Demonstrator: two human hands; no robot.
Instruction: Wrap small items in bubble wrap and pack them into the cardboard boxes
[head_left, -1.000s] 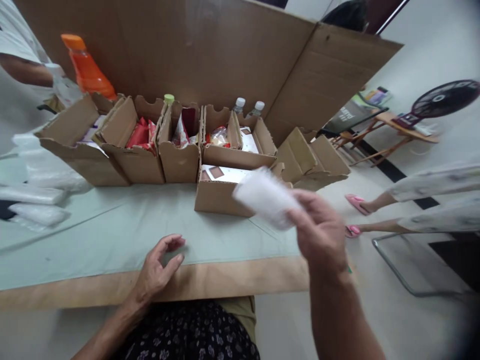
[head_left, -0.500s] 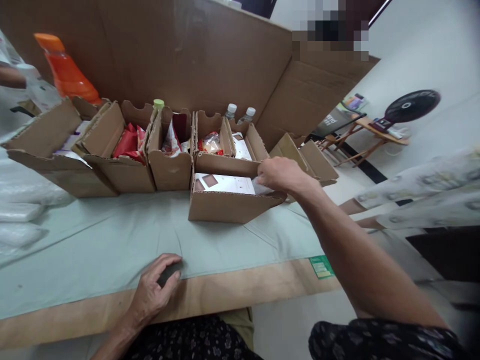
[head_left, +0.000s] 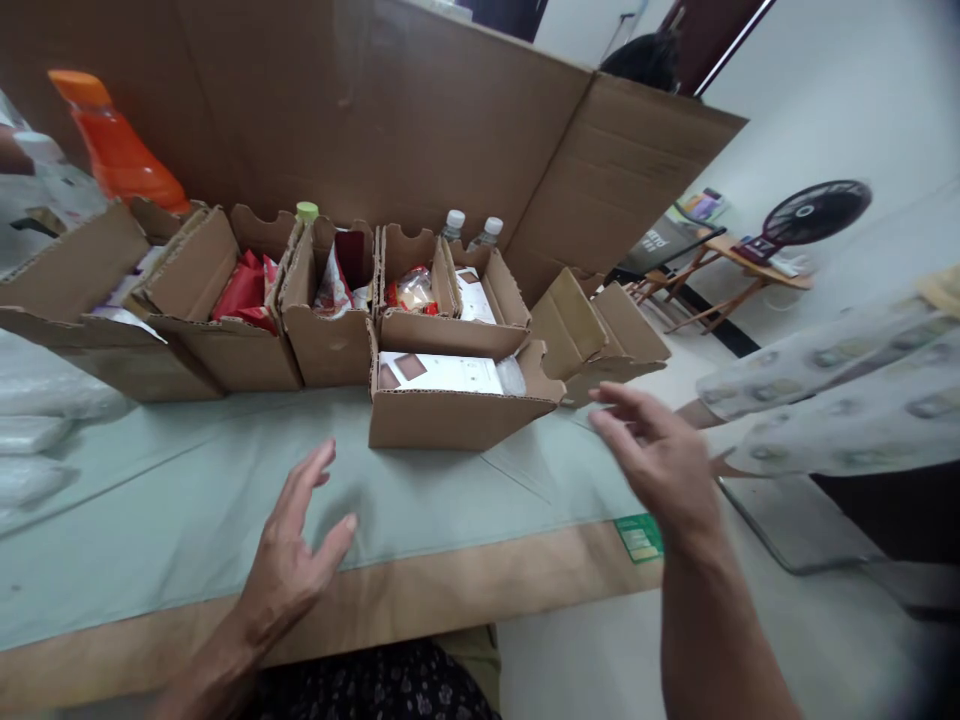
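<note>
A small cardboard box point(head_left: 450, 425) stands crosswise in front of a row of similar boxes. Inside it lie a white carton point(head_left: 442, 373) with brown squares and a clear plastic-wrapped item point(head_left: 511, 376) at its right end. My left hand point(head_left: 292, 545) hovers over the near edge of the cloth, thumb and fingers apart, holding nothing. To the right of the box, my right hand point(head_left: 652, 455) is raised with its fingers apart and slightly curled, touching nothing.
Several cardboard boxes point(head_left: 255, 355) hold red packets point(head_left: 247, 290), a bread-like bag point(head_left: 416, 290) and cartons. Behind them rises a tall cardboard panel point(head_left: 300, 110). An orange bottle point(head_left: 124, 150) stands at the left, near bubble wrap point(head_left: 45, 390). A fan point(head_left: 806, 212) and a person's patterned clothing point(head_left: 840, 360) are at the right.
My right hand has let go of the plastic-wrapped item in the front box and drawn back to the right. My left hand has lifted from the table edge and spread wider.
</note>
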